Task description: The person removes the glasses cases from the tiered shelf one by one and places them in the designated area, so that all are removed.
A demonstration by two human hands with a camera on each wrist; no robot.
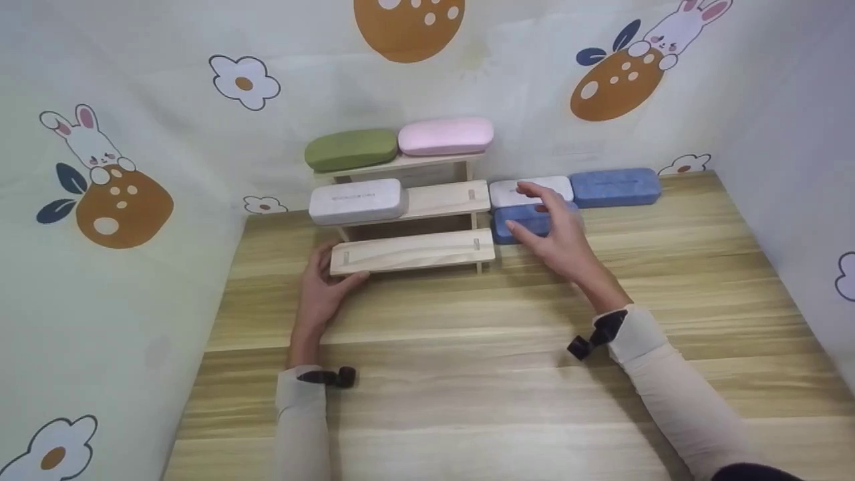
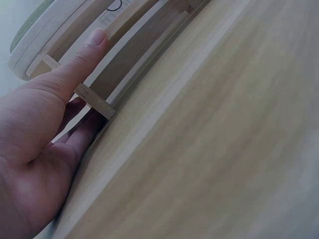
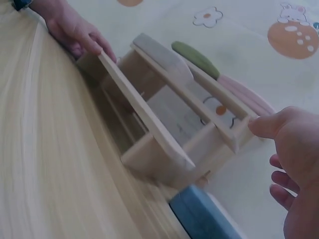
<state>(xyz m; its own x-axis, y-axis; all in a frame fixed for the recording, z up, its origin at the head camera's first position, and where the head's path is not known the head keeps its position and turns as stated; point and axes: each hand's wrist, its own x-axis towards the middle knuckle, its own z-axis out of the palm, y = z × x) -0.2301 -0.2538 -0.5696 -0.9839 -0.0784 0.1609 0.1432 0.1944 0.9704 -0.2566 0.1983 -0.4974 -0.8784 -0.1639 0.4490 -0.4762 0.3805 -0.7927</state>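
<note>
A three-tier wooden display rack point(image 1: 414, 252) stands against the back wall. My left hand point(image 1: 320, 290) grips the left end of its lowest tier, thumb along the front edge and fingers around the side. In the left wrist view the thumb point(image 2: 94, 40) lies on the tier's edge. Over the near blue glasses case point(image 1: 504, 230) to the right of the rack is my right hand point(image 1: 558, 237), thumb and index finger spread with nothing between them. Behind that case lies a white glasses case point(image 1: 501, 190), partly hidden by the hand.
On the top tier sit a green glasses case point(image 1: 351, 149) and a pink one point(image 1: 446, 136). A light grey case point(image 1: 357, 202) rests on the left of the middle tier. Another blue case point(image 1: 616, 188) lies far right, by the patterned back wall point(image 1: 521, 100).
</note>
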